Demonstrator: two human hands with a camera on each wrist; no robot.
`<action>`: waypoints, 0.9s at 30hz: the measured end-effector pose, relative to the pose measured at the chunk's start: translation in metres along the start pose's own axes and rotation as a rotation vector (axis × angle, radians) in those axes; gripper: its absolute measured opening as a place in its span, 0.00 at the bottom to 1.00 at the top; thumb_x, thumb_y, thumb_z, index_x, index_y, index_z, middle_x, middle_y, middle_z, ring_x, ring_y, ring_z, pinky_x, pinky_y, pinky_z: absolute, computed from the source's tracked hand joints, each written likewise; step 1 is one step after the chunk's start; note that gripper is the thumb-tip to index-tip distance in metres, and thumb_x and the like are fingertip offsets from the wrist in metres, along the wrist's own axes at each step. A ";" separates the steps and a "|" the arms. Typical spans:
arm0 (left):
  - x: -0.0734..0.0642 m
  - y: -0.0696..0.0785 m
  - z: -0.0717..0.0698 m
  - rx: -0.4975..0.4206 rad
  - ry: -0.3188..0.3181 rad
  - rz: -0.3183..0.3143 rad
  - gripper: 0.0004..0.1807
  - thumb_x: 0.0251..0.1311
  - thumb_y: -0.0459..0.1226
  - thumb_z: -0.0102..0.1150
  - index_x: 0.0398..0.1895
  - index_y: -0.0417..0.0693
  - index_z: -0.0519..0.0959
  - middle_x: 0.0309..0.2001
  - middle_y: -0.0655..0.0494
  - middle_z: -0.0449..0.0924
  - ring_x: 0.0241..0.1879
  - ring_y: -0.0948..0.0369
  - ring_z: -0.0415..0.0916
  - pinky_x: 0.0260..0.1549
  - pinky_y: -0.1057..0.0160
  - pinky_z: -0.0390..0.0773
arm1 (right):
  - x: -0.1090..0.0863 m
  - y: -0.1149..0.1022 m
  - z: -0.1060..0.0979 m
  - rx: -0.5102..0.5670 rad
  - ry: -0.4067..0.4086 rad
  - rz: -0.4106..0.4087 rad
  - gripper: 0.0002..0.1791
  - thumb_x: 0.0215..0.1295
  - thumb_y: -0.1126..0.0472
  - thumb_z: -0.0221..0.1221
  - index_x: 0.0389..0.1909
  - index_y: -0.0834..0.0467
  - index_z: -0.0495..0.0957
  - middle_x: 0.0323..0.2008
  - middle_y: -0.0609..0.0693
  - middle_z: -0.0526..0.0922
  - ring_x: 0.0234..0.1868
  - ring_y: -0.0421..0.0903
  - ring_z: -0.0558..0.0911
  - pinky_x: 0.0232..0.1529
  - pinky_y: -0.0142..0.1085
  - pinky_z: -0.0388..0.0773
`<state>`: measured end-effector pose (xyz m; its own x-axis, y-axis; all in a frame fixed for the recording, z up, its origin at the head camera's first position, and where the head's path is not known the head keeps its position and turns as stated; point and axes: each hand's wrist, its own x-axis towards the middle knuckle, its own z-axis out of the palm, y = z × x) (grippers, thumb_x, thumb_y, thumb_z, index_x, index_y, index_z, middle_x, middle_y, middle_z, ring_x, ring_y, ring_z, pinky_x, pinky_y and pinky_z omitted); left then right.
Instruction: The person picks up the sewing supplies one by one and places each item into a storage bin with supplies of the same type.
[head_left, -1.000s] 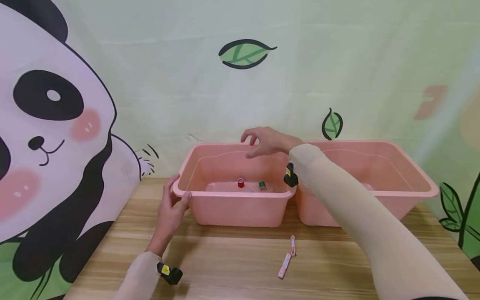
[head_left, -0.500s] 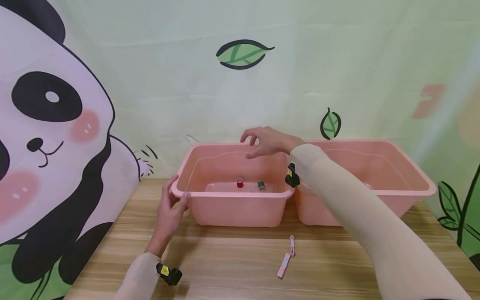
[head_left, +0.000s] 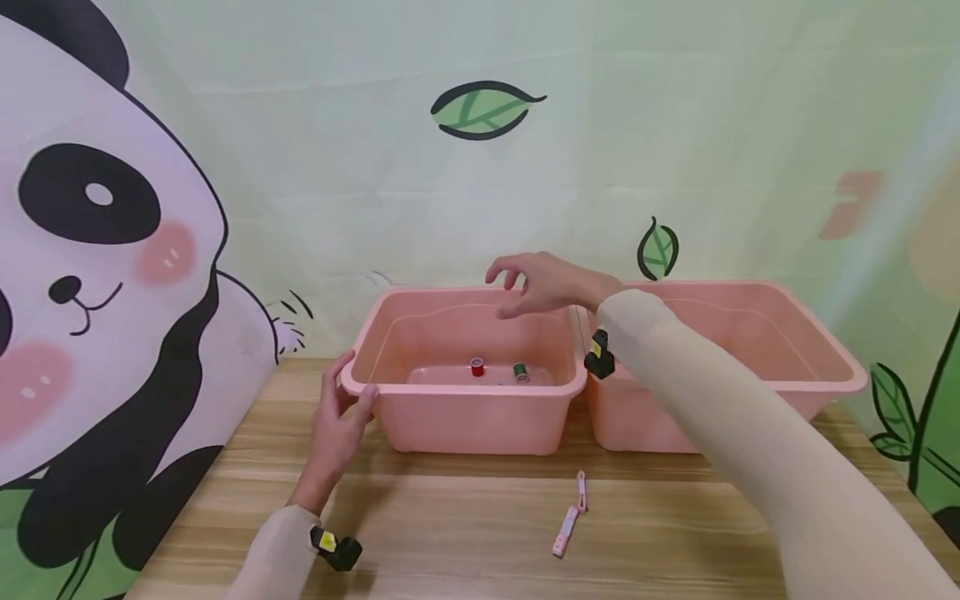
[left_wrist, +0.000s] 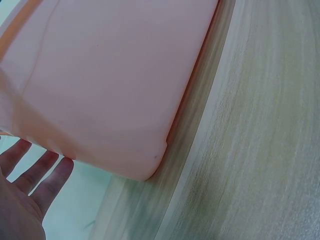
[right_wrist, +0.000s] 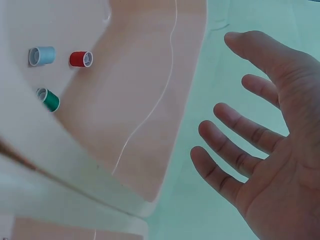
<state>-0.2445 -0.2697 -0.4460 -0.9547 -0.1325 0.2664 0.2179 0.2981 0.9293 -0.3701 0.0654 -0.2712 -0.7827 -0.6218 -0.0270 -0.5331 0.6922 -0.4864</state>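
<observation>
At the front left corner of the left pink tub (head_left: 472,417), my left hand (head_left: 337,425) holds the rim, its thumb at the front and fingers along the side. In the left wrist view, those fingertips (left_wrist: 60,172) touch the tub's outer wall. Above the same tub's back right part hovers my right hand (head_left: 547,283), fingers spread and loosely bent, holding nothing. On the tub's floor lie a red thread spool (right_wrist: 81,59), a green thread spool (right_wrist: 48,100) and a light blue thread spool (right_wrist: 42,56). The light blue one is mostly hidden in the head view.
A second pink tub (head_left: 810,387) stands close on the right, partly behind my right sleeve (head_left: 697,400). Two small pink-and-white strips (head_left: 573,517) lie on the wooden table (head_left: 450,533) in front. Behind hangs a green cloth with a printed panda (head_left: 112,275).
My right hand has shifted slightly to the right above the left tub. The left hand stays at the tub's corner; the spools have not moved in the tub.
</observation>
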 end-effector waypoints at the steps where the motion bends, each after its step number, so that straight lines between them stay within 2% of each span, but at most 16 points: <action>1: 0.000 -0.001 0.000 0.002 -0.001 -0.001 0.36 0.76 0.46 0.56 0.81 0.68 0.52 0.76 0.50 0.62 0.61 0.50 0.72 0.55 0.46 0.82 | -0.002 0.000 -0.001 -0.006 0.005 -0.008 0.33 0.61 0.46 0.72 0.65 0.42 0.72 0.59 0.51 0.77 0.52 0.51 0.80 0.49 0.42 0.86; 6: 0.000 -0.003 0.002 0.000 0.006 0.022 0.35 0.75 0.48 0.56 0.79 0.72 0.54 0.75 0.51 0.65 0.59 0.52 0.73 0.51 0.56 0.85 | -0.016 0.001 -0.003 -0.022 0.014 -0.041 0.33 0.61 0.46 0.72 0.65 0.44 0.72 0.58 0.51 0.78 0.52 0.51 0.79 0.46 0.39 0.86; 10: -0.001 -0.004 0.003 -0.003 0.025 0.055 0.34 0.75 0.47 0.57 0.79 0.70 0.56 0.72 0.48 0.69 0.57 0.51 0.75 0.46 0.60 0.86 | -0.026 0.003 -0.007 -0.025 0.018 -0.070 0.32 0.61 0.46 0.71 0.65 0.44 0.73 0.57 0.51 0.78 0.54 0.54 0.79 0.47 0.41 0.86; 17: -0.001 -0.002 0.004 0.006 0.034 0.058 0.33 0.75 0.47 0.56 0.78 0.69 0.56 0.72 0.49 0.69 0.55 0.53 0.75 0.46 0.61 0.86 | -0.050 0.006 -0.012 -0.031 0.046 -0.140 0.30 0.61 0.48 0.71 0.64 0.44 0.75 0.54 0.48 0.79 0.53 0.49 0.78 0.47 0.41 0.84; 27: -0.002 0.000 0.006 -0.004 0.028 0.032 0.34 0.75 0.48 0.56 0.79 0.71 0.54 0.74 0.50 0.66 0.58 0.52 0.73 0.48 0.62 0.85 | -0.091 0.011 -0.017 -0.049 0.082 -0.251 0.32 0.62 0.50 0.71 0.67 0.48 0.73 0.56 0.47 0.79 0.52 0.48 0.78 0.45 0.42 0.84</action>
<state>-0.2440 -0.2634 -0.4477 -0.9413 -0.1494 0.3027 0.2489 0.2986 0.9213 -0.3100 0.1357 -0.2588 -0.6465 -0.7457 0.1611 -0.7271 0.5384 -0.4259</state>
